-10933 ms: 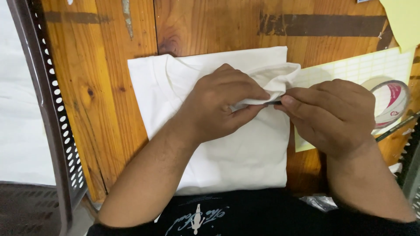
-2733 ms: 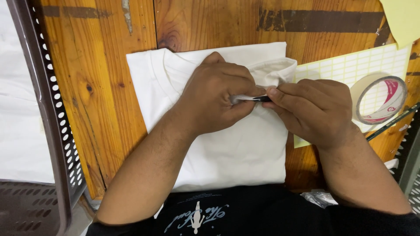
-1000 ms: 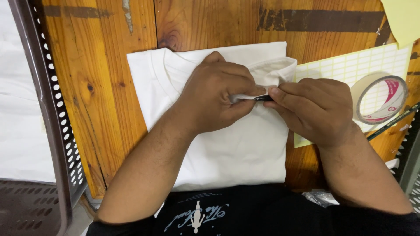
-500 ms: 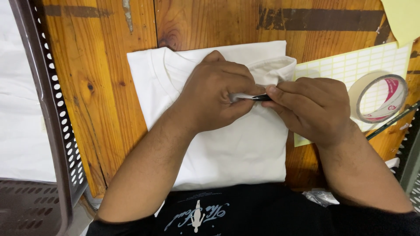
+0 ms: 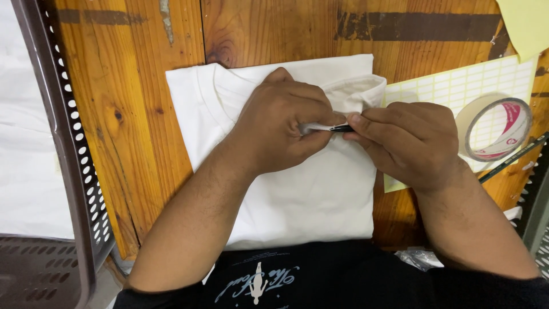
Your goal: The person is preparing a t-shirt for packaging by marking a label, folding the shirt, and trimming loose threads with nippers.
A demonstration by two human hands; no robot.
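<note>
Fingers of the left hand are pinched together on a small white tag that sticks out from the folded white t-shirt, and the fingers of the right hand are closed round a thin dark pen-like tool, its tip resting against that tag. The two hands meet just below the shirt's turned-back collar.

Only the head view shows this moment. The shirt lies flat on the wooden table, near the person's body, neckline toward the far edge. Just to the right of it, partly under the right hand, lies a sheet of small blank stickers, and on that sheet rests a roll of tape. A yellow sheet shows at the upper right corner. On the left stands a grey perforated crate with white cloth inside.

What could go wrong, as I judge it: the tag is small and limp, so if the pinch slackens it may fold or slide under the tip. A slip of the tool off the tag's edge could leave a mark on the white cloth below. Whether the tip is inked or sharp I cannot tell.
</note>
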